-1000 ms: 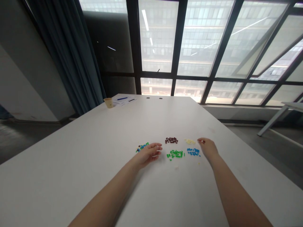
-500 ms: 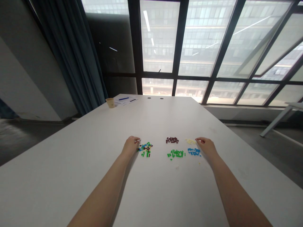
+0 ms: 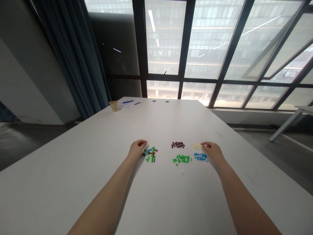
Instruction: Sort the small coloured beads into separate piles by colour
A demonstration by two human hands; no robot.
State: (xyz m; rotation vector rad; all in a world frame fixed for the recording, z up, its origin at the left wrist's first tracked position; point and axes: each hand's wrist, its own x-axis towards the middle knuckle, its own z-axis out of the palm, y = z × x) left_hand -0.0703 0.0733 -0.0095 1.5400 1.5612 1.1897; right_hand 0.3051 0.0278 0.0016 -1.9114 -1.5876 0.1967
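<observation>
In my head view, the mixed pile (image 3: 151,152) of small green, blue, brown and yellow pieces lies just below the centre of the frame. The left hand (image 3: 137,148) is positioned at its left edge, fingers curled and fingertips drawn narrow; I cannot tell whether they grip a piece.

Right of centre, four single-colour groups are arranged: brown pieces (image 3: 178,144) above green pieces (image 3: 182,159), and pale yellow pieces (image 3: 196,146) above blue pieces (image 3: 200,157). The right hand (image 3: 212,149) is at the right end of the yellow group, thumb and finger set narrow; I cannot confirm a piece between them.

All groups rest on the white table (image 3: 166,125). At its far left corner stand a paper cup (image 3: 113,106) and, just beside it, paper sheets (image 3: 129,106) carrying a blue pen (image 3: 127,101). A dark curtain (image 3: 73,58) hangs upper left; windows (image 3: 166,39) fill the upper frame.
</observation>
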